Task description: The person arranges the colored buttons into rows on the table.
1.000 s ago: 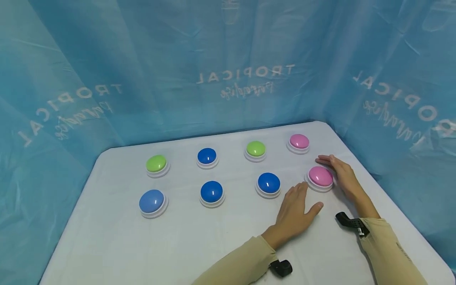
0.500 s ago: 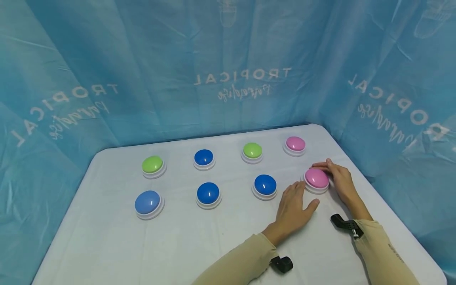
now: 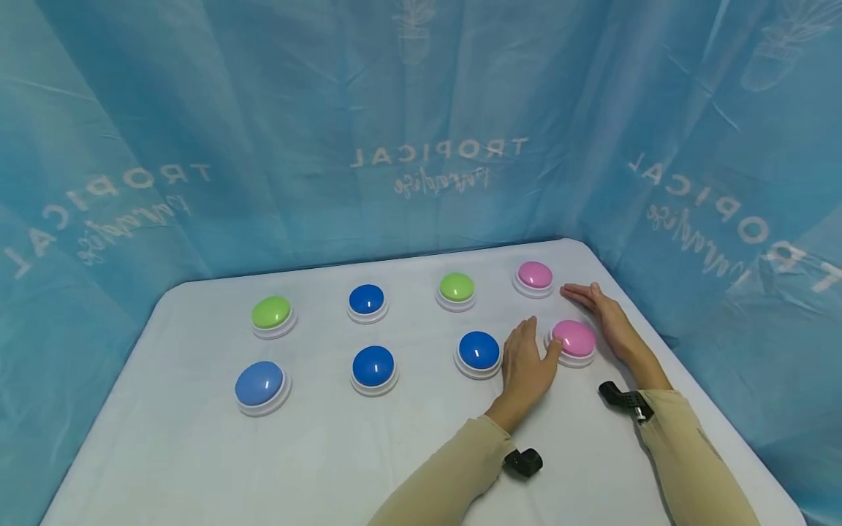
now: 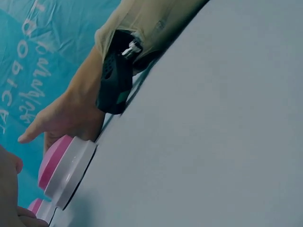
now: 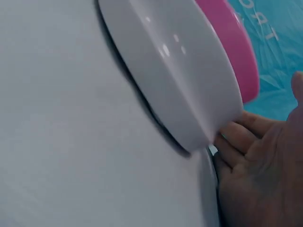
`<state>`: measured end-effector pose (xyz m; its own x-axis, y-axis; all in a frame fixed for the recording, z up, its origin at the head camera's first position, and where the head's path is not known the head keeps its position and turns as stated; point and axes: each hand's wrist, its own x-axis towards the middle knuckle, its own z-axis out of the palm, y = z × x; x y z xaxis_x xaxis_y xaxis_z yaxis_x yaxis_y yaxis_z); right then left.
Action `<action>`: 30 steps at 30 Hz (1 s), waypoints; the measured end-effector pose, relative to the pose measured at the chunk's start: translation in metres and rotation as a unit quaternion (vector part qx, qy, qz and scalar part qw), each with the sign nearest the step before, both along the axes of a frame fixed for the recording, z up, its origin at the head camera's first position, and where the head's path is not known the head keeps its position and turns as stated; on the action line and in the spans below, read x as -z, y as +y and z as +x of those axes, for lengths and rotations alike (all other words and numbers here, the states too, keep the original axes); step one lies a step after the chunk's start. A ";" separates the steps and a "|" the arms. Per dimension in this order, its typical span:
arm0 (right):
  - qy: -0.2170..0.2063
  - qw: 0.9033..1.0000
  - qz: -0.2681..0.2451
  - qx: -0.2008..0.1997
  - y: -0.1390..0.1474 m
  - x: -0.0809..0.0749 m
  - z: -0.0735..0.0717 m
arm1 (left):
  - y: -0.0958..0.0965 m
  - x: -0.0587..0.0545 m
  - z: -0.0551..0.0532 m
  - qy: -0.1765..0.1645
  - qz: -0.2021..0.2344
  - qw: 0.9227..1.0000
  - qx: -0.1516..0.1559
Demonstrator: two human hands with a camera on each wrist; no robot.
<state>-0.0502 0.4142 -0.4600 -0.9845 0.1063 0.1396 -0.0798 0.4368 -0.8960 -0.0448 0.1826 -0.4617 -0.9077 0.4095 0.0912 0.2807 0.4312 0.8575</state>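
Note:
A pink dome button (image 3: pixel 574 339) on a white round base stands at the table's right, between my two hands. My left hand (image 3: pixel 528 369) lies with straight fingers between it and a blue button (image 3: pixel 479 351), its thumb overlapping the pink button's near-left edge in the head view. On the right, my right hand (image 3: pixel 612 321) arches with extended fingers past the button's far side. In the left wrist view the same pink button (image 4: pixel 56 160) stands before my right hand (image 4: pixel 71 116). The right wrist view shows my right hand's fingers (image 5: pixel 236 137) partly hidden behind the white base.
A second pink button (image 3: pixel 535 275) sits behind. Green buttons (image 3: pixel 457 287) and several blue buttons (image 3: pixel 373 367) stand in two rows to the left. Blue curtains (image 3: pixel 421 197) border the white table (image 3: pixel 316 460) at the back and sides. Each wrist wears a black camera (image 3: pixel 524 462).
The right fingers have moved off the near pink button's far rim, farther away from me. My left fingers have swung away from the button, leftward and forward. The head view has shifted slightly.

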 end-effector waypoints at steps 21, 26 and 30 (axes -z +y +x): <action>-0.049 0.998 0.007 -0.034 0.010 -0.003 -0.023 | 0.034 -0.010 -0.037 -0.050 0.019 0.997 -0.049; -0.046 0.999 0.015 -0.022 0.011 -0.001 -0.023 | 0.038 -0.011 -0.037 -0.052 -0.009 0.998 -0.036; -0.048 0.999 0.012 -0.010 0.012 0.001 -0.023 | 0.042 -0.009 -0.038 -0.053 -0.007 0.998 -0.035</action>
